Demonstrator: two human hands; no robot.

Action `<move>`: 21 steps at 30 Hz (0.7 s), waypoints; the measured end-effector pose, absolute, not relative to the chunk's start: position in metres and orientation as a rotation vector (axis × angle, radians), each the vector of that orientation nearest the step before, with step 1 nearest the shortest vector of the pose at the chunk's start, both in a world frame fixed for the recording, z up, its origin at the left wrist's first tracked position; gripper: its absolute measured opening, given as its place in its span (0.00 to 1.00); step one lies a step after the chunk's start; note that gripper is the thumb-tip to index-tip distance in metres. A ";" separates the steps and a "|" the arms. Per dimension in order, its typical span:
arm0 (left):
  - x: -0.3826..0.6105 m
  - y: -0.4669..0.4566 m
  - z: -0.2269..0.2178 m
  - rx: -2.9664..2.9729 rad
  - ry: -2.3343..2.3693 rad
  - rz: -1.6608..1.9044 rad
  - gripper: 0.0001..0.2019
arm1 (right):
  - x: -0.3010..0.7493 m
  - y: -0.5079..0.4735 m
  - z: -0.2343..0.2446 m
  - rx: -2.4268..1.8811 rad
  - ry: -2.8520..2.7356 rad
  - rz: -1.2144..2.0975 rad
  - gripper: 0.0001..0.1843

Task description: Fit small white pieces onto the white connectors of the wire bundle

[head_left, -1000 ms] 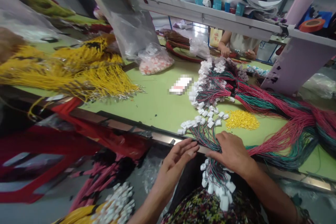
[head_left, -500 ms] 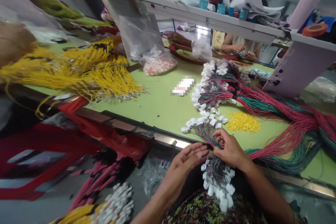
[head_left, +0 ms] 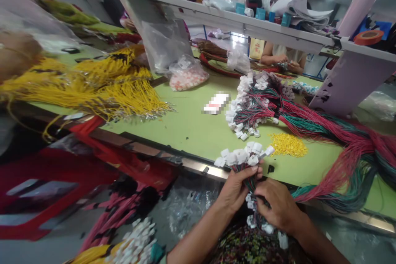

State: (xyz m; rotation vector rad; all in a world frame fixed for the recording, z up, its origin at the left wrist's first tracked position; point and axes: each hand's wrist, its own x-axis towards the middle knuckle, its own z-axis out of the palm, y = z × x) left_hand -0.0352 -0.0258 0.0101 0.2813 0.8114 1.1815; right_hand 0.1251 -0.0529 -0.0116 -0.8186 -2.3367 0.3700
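Over the near edge of the pale green workbench (head_left: 185,132), the person's left hand (head_left: 237,192) and right hand (head_left: 276,207) sit close together around a thick bundle of thin red and green wires (head_left: 252,179). The left fingers (head_left: 247,176) curl closely around the bundle, just below a fan of small white plastic connectors (head_left: 243,156) that sticks up above the hand and over the table. The right fingers (head_left: 266,187) close on the same wires lower down, their tips partly hidden. More white plastic connectors (head_left: 266,227) hang beneath the hands, above floral-patterned clothing (head_left: 250,247).

Just right of the raised connectors lies a small heap of yellow plastic pieces (head_left: 287,145). Beyond it, a long mass of red and green wires (head_left: 340,152) sweeps across the table from a cluster of white connectors (head_left: 249,103). Hanks of yellow wire (head_left: 108,90) lie on the table's left side, with a clear plastic bag of pinkish pieces (head_left: 188,75) farther along. Across the table, beneath a long white shelf (head_left: 235,18), a co-worker's hands (head_left: 286,62) work close together on something too small to tell. Below the near edge at lower left lie pink wires with white connectors (head_left: 133,239).
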 end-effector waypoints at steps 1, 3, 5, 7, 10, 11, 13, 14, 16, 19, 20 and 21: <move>-0.034 -0.029 0.009 0.314 0.786 1.176 0.11 | 0.127 -0.057 -0.013 -0.816 -2.337 0.374 0.15; -0.033 -0.039 0.005 0.380 0.731 1.175 0.11 | 0.133 -0.066 -0.013 -0.815 -2.339 0.442 0.14; -0.031 -0.050 0.001 0.402 0.699 1.171 0.12 | 0.139 -0.077 -0.010 -0.848 -2.322 0.580 0.13; -0.027 -0.061 -0.002 0.395 0.693 1.101 0.14 | 0.146 -0.087 -0.005 -0.943 -2.294 0.752 0.12; -0.022 -0.072 -0.004 0.441 0.685 0.984 0.18 | 0.151 -0.093 0.001 -1.141 -2.171 1.048 0.08; -0.021 -0.073 -0.003 0.467 0.692 0.973 0.19 | 0.151 -0.093 0.002 -1.182 -2.077 1.171 0.08; -0.018 -0.074 -0.003 0.524 0.738 0.990 0.21 | 0.149 -0.088 0.002 -1.217 -1.785 1.377 0.14; -0.017 -0.073 -0.003 0.551 0.776 1.011 0.22 | 0.147 -0.085 0.001 -1.212 -1.619 1.439 0.18; -0.016 -0.071 -0.005 0.588 0.861 1.057 0.23 | 0.143 -0.080 -0.001 -1.191 -1.348 1.497 0.26; -0.014 -0.070 -0.008 0.597 0.929 1.116 0.18 | 0.137 -0.079 0.000 -1.158 -1.152 1.519 0.31; -0.015 -0.071 -0.008 0.614 0.934 1.125 0.16 | 0.135 -0.079 0.001 -1.159 -1.117 1.502 0.31; -0.015 -0.071 -0.008 0.649 0.947 1.136 0.15 | 0.135 -0.079 0.003 -1.167 -1.091 1.472 0.30</move>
